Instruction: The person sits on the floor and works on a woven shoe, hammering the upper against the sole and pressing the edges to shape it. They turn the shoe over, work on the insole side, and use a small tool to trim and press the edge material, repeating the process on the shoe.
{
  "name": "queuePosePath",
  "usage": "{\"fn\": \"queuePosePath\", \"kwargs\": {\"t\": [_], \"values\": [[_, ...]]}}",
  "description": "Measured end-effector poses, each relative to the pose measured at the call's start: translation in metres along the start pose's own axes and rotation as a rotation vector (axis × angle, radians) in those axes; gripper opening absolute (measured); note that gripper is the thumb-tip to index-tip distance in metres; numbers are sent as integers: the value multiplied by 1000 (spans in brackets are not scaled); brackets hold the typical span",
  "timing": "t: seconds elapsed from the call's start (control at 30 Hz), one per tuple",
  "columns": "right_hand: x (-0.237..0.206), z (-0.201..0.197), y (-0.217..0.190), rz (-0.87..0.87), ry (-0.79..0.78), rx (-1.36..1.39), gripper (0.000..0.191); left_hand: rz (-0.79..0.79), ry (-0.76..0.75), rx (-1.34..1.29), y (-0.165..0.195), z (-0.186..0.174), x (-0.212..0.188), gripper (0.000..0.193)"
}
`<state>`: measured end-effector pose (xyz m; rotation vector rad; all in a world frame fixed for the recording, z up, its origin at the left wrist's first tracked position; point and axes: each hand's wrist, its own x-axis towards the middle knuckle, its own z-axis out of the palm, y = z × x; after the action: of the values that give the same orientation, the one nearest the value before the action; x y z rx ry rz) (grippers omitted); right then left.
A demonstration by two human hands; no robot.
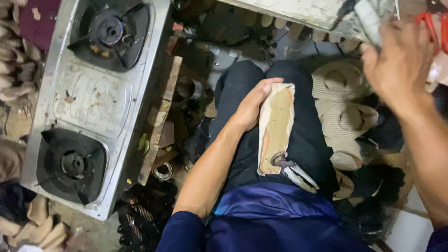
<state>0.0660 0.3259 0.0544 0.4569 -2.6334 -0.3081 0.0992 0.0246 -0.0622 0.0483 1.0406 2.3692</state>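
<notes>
My left hand [250, 106] grips the side of a beige shoe upper [276, 128] lying sole-side up on my dark-trousered lap. A metal tool [281, 162] rests at the shoe's near end. My right hand [397, 63] is raised at the upper right, blurred, reaching toward a worn white workbench edge [303, 11]. Its fingers touch a pale object there; whether it holds that object is unclear. Red-handled pliers [431, 23] lie just beyond that hand.
A steel two-burner gas stove [93, 100] stands at the left. Woven beige shoes [343, 109] are piled to the right of my lap. Dark shoes [144, 212] lie on the floor below the stove. Scraps and tins fill the gap beside a wooden plank [161, 121].
</notes>
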Motion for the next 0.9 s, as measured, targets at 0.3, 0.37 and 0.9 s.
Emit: {"fn": "queuePosePath", "kwargs": {"t": [0.3, 0.37, 0.9], "values": [[13, 81, 38, 358, -158, 778, 37, -14, 46, -130, -8, -17, 23, 71], [2, 56, 24, 560, -28, 1047, 37, -21, 47, -120, -8, -20, 26, 72], [-45, -68, -101, 386, -69, 1492, 35, 0, 79, -12, -20, -24, 28, 81]]}}
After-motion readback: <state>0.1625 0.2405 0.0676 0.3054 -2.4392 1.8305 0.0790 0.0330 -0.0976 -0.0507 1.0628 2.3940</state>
